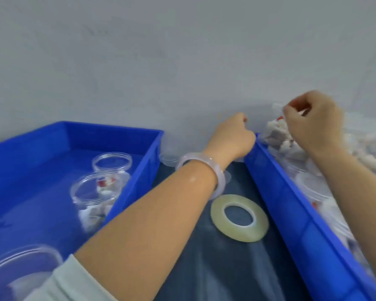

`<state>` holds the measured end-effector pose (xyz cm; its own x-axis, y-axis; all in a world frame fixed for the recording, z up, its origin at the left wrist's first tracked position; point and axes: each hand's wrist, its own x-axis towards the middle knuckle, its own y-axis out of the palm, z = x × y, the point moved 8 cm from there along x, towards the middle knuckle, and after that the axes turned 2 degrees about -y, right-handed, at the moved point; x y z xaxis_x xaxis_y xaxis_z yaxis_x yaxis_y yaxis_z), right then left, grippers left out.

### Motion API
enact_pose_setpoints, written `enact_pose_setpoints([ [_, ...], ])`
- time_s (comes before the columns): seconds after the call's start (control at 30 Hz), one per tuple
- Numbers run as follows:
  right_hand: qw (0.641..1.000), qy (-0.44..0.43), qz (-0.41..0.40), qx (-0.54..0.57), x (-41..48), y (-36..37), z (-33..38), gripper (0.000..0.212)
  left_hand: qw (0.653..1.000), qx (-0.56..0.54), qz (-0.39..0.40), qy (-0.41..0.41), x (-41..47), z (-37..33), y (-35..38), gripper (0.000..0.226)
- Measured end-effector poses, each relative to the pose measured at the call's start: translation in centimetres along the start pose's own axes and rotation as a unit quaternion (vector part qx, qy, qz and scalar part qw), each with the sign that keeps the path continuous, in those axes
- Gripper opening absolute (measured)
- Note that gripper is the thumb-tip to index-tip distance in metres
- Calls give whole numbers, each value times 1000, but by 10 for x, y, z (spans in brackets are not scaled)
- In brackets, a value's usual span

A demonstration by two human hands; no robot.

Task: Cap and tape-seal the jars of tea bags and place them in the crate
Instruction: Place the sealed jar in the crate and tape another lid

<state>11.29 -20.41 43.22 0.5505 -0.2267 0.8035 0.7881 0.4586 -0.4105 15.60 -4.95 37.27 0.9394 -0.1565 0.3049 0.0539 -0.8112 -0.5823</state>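
Pinching jar [274, 132] rim in right crate [291, 203] with right hand [313, 124]; left hand [232, 139] curled at crate corner, grasp unclear; tape roll [217, 216] nearby.

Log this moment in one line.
left hand: curled at right crate's far corner, grasp unclear | right hand: pinching tea-bag jar rim | tape roll: flat on table

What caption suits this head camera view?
Left hand and right hand curl at the far end of the right crate; tape roll lies between it and the left crate.
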Motion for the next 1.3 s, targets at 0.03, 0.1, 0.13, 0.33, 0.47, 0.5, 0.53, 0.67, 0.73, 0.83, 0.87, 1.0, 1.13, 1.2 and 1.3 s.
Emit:
enact_pose_setpoints([
  [0.03, 999, -18, 35, 27, -4, 23, 22, 13, 997, 59, -37, -19, -1, 14, -26, 49],
  [0.1, 987, -55, 131, 69, -22, 77, 67, 13, 972, 198, -100, -82, -9, 49, -76, 43],
  [0.13, 976, -70, 190, 81, -36, 105, 88, 15, 949, 265, -114, -126, -16, 69, -98, 38],
  [0.33, 869, -132, 469, 90, -139, 228, 170, 38, 876, 376, 65, -295, -61, 178, -136, 8],
  [0.47, 864, -88, 485, 106, -159, 241, 168, 38, 877, 396, 35, -271, -64, 188, -140, 21],
  [0.5, 867, -79, 478, 113, -158, 240, 165, 40, 876, 408, 15, -256, -63, 180, -143, 18],
  [0.53, 871, -74, 471, 117, -156, 238, 160, 45, 877, 416, -2, -240, -60, 170, -145, 11],
  [0.67, 892, -4, 399, 212, -129, 220, 138, 78, 883, 438, -102, -133, -37, 101, -159, 23],
  [0.73, 901, 42, 340, 266, -112, 206, 126, 94, 891, 427, -136, -71, -25, 60, -160, 16],
  [0.83, 911, 107, 261, 300, -94, 186, 94, 109, 931, 348, -111, -10, -10, 16, -134, 9],
  [0.87, 911, 134, 244, 304, -93, 181, 79, 105, 945, 313, -96, -7, -8, 11, -119, 11],
  [1.0, 929, 136, 288, 190, -121, 181, 22, 47, 974, 204, -95, -42, -10, 45, -40, 14],
  [1.13, 900, 148, 349, 214, -178, 193, -11, 46, 975, 147, -157, -59, -36, 110, 12, 58],
  [1.2, 844, 179, 380, 334, -192, 201, -11, 55, 974, 80, -203, -58, -39, 134, 7, 78],
  [1.3, 810, 186, 449, 329, -179, 219, -19, 34, 971, 47, -236, -13, -36, 150, -6, 87],
])
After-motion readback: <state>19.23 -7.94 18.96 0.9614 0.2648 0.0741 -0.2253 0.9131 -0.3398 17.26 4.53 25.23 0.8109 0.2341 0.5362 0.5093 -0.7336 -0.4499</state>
